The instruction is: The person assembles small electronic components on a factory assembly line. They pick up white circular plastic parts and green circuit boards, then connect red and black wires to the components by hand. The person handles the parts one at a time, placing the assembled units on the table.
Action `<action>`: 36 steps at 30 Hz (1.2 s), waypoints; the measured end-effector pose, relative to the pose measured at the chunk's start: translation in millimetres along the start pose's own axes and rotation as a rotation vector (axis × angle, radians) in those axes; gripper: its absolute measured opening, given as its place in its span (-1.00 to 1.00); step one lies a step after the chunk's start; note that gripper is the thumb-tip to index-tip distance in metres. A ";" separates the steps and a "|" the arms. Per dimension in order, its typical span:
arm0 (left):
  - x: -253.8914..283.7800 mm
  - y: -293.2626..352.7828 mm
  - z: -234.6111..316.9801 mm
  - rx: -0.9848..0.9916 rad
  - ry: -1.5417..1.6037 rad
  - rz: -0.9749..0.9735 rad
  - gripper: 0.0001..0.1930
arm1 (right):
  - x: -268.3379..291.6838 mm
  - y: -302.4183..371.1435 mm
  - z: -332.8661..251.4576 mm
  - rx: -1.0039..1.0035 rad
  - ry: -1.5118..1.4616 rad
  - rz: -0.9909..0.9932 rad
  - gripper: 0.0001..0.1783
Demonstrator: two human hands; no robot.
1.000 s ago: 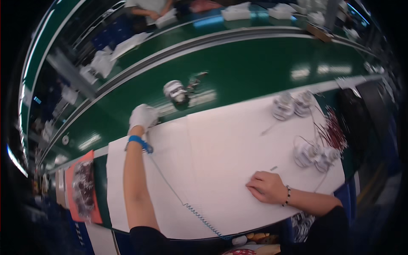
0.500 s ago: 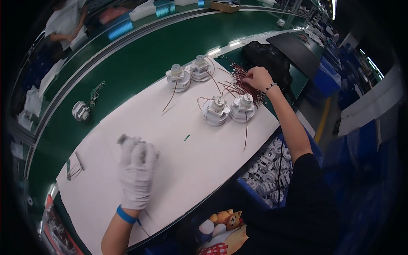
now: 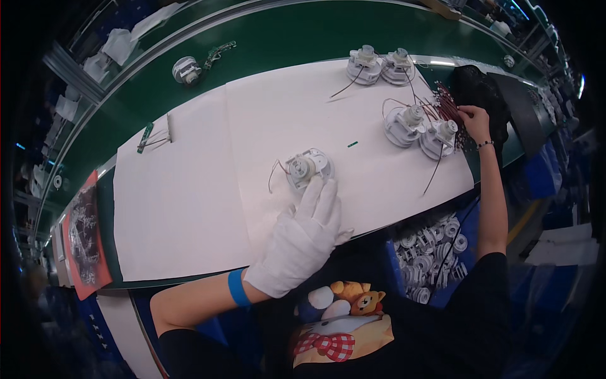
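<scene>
My left hand (image 3: 300, 246), in a white glove, lies with its fingers stretched out and the thumb apart. The fingertips touch the near side of a round white motor assembly (image 3: 309, 169), which has thin wire leads at its left. At the far right, my bare right hand (image 3: 475, 121) has its fingers closed in a pinch at the edge of a bundle of brown-red wires (image 3: 447, 104); how many wires it grips is hidden. Two similar white motor assemblies (image 3: 404, 126) stand just left of that hand, and two more assemblies (image 3: 364, 65) stand farther back, with wires trailing.
White sheets (image 3: 183, 215) cover the green bench (image 3: 278, 38). A small green strip (image 3: 353, 144) and a wired circuit board (image 3: 146, 137) lie on them. Another white unit (image 3: 187, 70) sits behind. A blue bin (image 3: 396, 268) of white parts stands at the near right, a black bag (image 3: 480, 88) beyond the wires.
The view has swung, so the bench appears shifted to the right. My left hand, blurred before, now rests at a motor assembly on the sheet. My right hand stays at the wires.
</scene>
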State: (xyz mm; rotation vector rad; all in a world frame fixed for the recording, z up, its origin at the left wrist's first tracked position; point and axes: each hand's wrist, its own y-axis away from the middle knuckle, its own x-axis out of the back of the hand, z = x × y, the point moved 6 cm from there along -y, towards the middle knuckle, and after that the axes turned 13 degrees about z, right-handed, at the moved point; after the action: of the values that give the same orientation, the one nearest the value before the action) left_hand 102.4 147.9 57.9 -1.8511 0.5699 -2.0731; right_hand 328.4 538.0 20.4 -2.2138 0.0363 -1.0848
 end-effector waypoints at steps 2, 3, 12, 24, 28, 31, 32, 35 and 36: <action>25.2 -12.5 -2.8 0.025 0.005 -0.084 -0.71 | 0.2 -5.0 6.4 -0.085 -0.055 -0.024 -0.84; 41.1 -24.9 -9.5 0.039 0.035 -0.052 -0.77 | 1.7 -10.4 22.7 -0.150 -0.092 -0.042 -0.85; 47.9 -83.0 -50.9 -0.152 0.386 -0.047 -0.70 | 20.5 -25.7 34.3 -0.428 -0.415 0.152 -0.79; -16.1 -102.4 -63.7 0.290 -0.114 -0.498 -0.73 | 57.3 39.1 -135.3 -0.186 -0.858 0.116 -0.83; -2.3 -115.3 -73.0 0.306 -0.170 -0.459 -0.71 | 22.4 119.7 -205.5 -0.263 -0.996 -0.177 -0.91; 8.3 -116.2 -76.2 -0.008 0.098 -0.102 -0.71 | -7.0 159.9 -223.6 -0.451 -1.040 -0.412 -0.90; 15.1 -110.6 -73.6 -0.138 0.241 0.063 -0.68 | -11.7 168.4 -234.2 -0.504 -1.055 -0.461 -0.88; -22.1 -92.5 -82.8 0.081 0.457 -0.388 -0.54 | -35.1 179.9 -247.3 -0.498 -0.984 -0.534 -0.86; -26.0 -90.6 -87.6 0.149 0.542 -0.389 -0.54 | -44.6 179.8 -250.0 -0.506 -0.974 -0.551 -0.86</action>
State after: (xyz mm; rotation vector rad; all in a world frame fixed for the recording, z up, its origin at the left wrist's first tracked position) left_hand 22.0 247.5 71.1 -1.3912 0.1624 -2.8132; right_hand 166.3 273.6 -4.8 -3.0909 -0.8352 -0.1111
